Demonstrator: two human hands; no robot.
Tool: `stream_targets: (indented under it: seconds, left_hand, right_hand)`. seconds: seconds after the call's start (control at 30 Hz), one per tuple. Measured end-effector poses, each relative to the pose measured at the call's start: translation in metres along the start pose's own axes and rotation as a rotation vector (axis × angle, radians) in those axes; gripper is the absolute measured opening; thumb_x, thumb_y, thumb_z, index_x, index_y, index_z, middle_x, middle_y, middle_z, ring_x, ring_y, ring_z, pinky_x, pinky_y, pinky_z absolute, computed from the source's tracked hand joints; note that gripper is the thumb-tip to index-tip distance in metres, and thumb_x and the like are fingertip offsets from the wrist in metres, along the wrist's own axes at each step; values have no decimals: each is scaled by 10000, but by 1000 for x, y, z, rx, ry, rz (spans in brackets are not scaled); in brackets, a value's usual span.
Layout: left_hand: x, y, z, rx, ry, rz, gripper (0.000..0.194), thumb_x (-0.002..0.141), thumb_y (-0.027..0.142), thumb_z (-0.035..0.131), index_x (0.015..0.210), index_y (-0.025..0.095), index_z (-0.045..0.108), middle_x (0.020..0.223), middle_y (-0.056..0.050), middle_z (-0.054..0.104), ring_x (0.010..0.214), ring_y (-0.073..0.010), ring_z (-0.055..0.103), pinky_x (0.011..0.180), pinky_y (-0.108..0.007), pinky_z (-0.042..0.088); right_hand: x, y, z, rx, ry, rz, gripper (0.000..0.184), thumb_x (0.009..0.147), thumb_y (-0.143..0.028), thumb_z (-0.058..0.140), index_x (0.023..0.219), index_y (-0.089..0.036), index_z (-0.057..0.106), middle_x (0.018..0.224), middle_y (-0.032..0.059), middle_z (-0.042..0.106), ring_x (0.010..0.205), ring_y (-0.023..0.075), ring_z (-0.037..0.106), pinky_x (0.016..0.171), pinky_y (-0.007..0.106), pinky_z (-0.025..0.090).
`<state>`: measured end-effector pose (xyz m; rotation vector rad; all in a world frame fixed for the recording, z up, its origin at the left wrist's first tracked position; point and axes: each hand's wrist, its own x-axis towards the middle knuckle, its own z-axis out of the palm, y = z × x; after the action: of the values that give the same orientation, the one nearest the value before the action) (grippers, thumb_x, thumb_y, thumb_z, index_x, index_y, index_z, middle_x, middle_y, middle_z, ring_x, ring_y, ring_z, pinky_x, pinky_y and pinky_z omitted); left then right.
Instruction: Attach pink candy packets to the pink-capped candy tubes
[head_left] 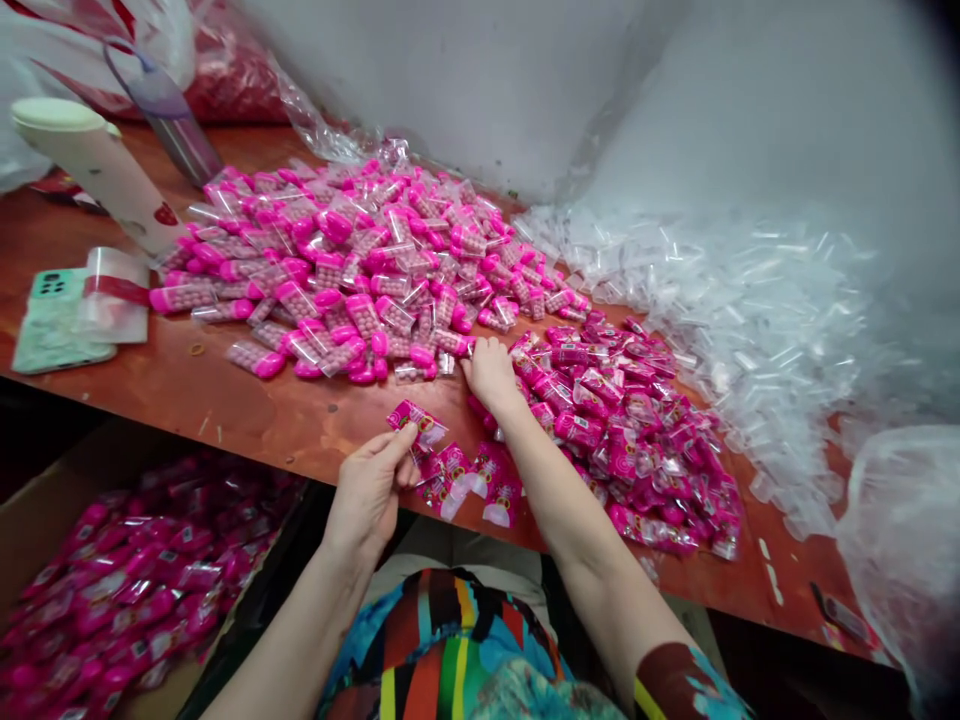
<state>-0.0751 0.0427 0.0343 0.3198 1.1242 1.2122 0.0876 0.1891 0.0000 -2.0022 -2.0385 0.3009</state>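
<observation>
My left hand (373,485) is closed, thumb over fingers, on a flat pink printed wrapper (417,422) above the table's front edge. More of these loose wrappers (491,480) lie fanned out just right of it. Farther forward, my right hand (491,375) has its fingers curled in at the cap end of a small transparent bottle (452,342) with a pink cap and pale beads inside. That bottle lies at the right edge of a big heap of similar bottles (337,270). Beside my right forearm is a pile of pink-wrapped pieces (600,410).
A mound of transparent plastic pieces (735,300) lies at right, by a plastic bag (907,530). At left are a phone (49,325), a white tumbler (94,170) and a metal bottle (176,120). Below the table, a cardboard box (45,470) holds pink-wrapped pieces.
</observation>
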Motion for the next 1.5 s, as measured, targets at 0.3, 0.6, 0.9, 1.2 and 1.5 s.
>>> stream_targets:
  seconds: [0.3, 0.6, 0.9, 1.2, 1.5]
  left_hand:
    - [1, 5, -9, -303, 41, -118, 332, 663, 163, 837, 632, 154, 507, 490, 102, 408, 373, -17, 318, 381, -181, 302]
    - [-6, -15, -1, -400, 13, -209, 253, 756, 150, 779, 700, 149, 533, 523, 88, 459, 364, -16, 334, 362, -174, 320]
    - [-16, -28, 8, -389, -44, -226, 267, 747, 150, 785, 684, 153, 525, 543, 83, 472, 358, -9, 330, 357, -170, 332]
    - [-16, -43, 10, -296, -155, -239, 266, 741, 257, 806, 711, 140, 568, 539, 68, 474, 382, -23, 368, 384, -171, 366]
    - [-23, -43, 15, -136, -260, -218, 243, 699, 185, 824, 695, 102, 595, 555, 76, 447, 380, 13, 298, 373, -142, 292]
  right_hand:
    - [-81, 7, -36, 821, 29, 31, 316, 934, -272, 501, 1228, -171, 558, 996, 84, 671, 810, 184, 630, 778, 358, 501]
    - [-179, -23, -18, 1418, -79, 250, 340, 876, -377, 628, 1184, -248, 565, 847, -16, 627, 569, 83, 560, 576, 254, 495]
    - [-195, -16, -17, 1440, -102, 276, 360, 880, -382, 620, 1203, -245, 538, 844, -15, 631, 576, 89, 562, 567, 249, 496]
    - [-205, -9, -13, 1471, -147, 319, 372, 887, -424, 608, 1202, -250, 516, 764, -30, 605, 475, 72, 476, 433, 216, 379]
    - [-217, -5, -20, 1278, -118, 178, 420, 920, -433, 572, 1296, -299, 441, 822, -5, 565, 594, 122, 499, 543, 269, 437]
